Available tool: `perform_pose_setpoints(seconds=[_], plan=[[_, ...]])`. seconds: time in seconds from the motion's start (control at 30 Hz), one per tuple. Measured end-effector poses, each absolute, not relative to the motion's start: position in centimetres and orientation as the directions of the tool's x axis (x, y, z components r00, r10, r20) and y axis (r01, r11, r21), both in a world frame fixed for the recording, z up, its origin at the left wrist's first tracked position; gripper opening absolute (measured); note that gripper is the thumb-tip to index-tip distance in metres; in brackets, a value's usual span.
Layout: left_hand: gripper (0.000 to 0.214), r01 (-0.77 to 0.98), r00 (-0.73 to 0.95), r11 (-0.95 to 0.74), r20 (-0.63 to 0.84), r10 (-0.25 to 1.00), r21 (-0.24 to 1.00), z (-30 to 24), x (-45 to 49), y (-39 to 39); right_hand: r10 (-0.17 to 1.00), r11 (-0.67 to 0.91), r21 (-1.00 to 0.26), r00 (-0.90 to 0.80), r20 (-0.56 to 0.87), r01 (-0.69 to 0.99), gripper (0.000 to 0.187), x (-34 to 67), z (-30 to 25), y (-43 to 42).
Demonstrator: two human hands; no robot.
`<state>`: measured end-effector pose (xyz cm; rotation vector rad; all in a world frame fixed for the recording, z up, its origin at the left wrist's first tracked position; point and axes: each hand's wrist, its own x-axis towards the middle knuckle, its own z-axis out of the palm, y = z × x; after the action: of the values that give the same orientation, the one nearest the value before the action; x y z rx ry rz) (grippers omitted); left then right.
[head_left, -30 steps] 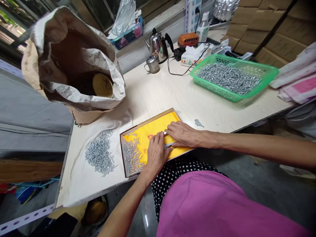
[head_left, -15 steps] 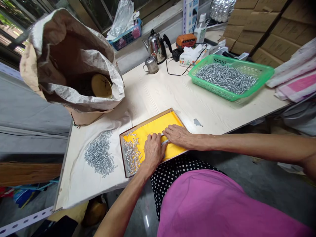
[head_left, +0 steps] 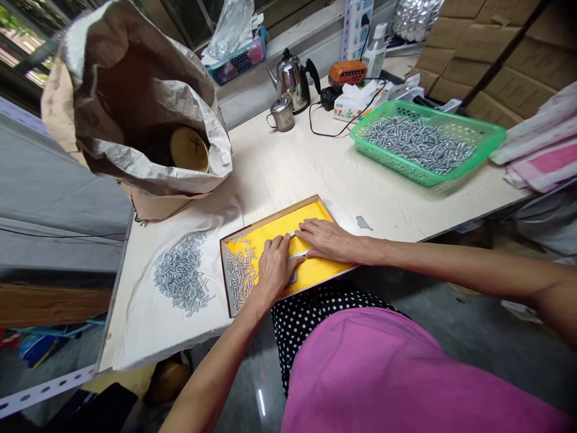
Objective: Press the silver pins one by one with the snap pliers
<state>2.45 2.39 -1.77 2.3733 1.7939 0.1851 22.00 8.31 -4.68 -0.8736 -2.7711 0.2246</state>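
Note:
My left hand [head_left: 274, 266] and my right hand [head_left: 325, 242] face each other over a shallow tray [head_left: 224, 279] with a yellow lining [head_left: 270, 227]. Their fingers are bent and closed at the two ends of thin pale strips [head_left: 299, 255], one far and one near, with yellow lining showing between. What the strips are made of is too small to tell. A greyish piece shows partly under my left hand. Short silvery metal pins [head_left: 240, 273] lie scattered in the tray's left end. More pins form a heap [head_left: 181, 273] on a white cloth to the left.
A large open sack [head_left: 180, 186] with a round yellowish container [head_left: 189, 149] inside stands at the back left. A green basket [head_left: 428, 174] of similar pins sits at the right. Behind are a metal kettle [head_left: 293, 81], a lidded cup [head_left: 282, 115] and an orange battery [head_left: 347, 73].
My hands have moved slightly apart, the left one to the left, so more yellow lining shows between them. The whole view has shifted a little.

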Motion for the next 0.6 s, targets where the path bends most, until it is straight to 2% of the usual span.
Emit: perform_pose_setpoints(seconds=[0.07,0.13,0.27,0.33,0.5,0.6], plan=[[0.052,0.937,0.216,-0.239,0.115,0.97,0.255,-1.3,0.9,1.9,0.555,0.83,-0.213,-0.803,0.218,0.516,0.049,22.3,-4.4,8.0],[0.049,0.929,0.105,-0.166,0.193,0.976,0.331,-0.6,-0.8,1.1,0.541,0.837,-0.217,-0.817,0.197,0.502,0.043,22.3,-4.4,7.4],[0.037,0.849,-0.112,0.035,0.115,0.987,0.527,0.5,-3.6,-0.8,0.558,0.816,-0.233,-0.826,0.08,0.529,0.02,20.9,-4.9,6.5],[0.035,0.801,-0.198,0.117,0.074,0.977,0.588,0.8,-4.4,-1.7,0.548,0.816,-0.249,-0.836,0.044,0.522,0.016,20.1,-5.0,6.5],[0.033,0.751,-0.339,0.208,0.095,0.936,0.627,1.0,-5.7,-2.9,0.585,0.753,-0.363,-0.811,-0.011,0.549,0.02,19.2,-4.0,7.0],[0.029,0.736,-0.38,0.241,0.091,0.92,0.633,0.8,-6.2,-3.2,0.546,0.811,-0.295,-0.835,0.069,0.506,0.022,19.0,-2.7,7.2]])
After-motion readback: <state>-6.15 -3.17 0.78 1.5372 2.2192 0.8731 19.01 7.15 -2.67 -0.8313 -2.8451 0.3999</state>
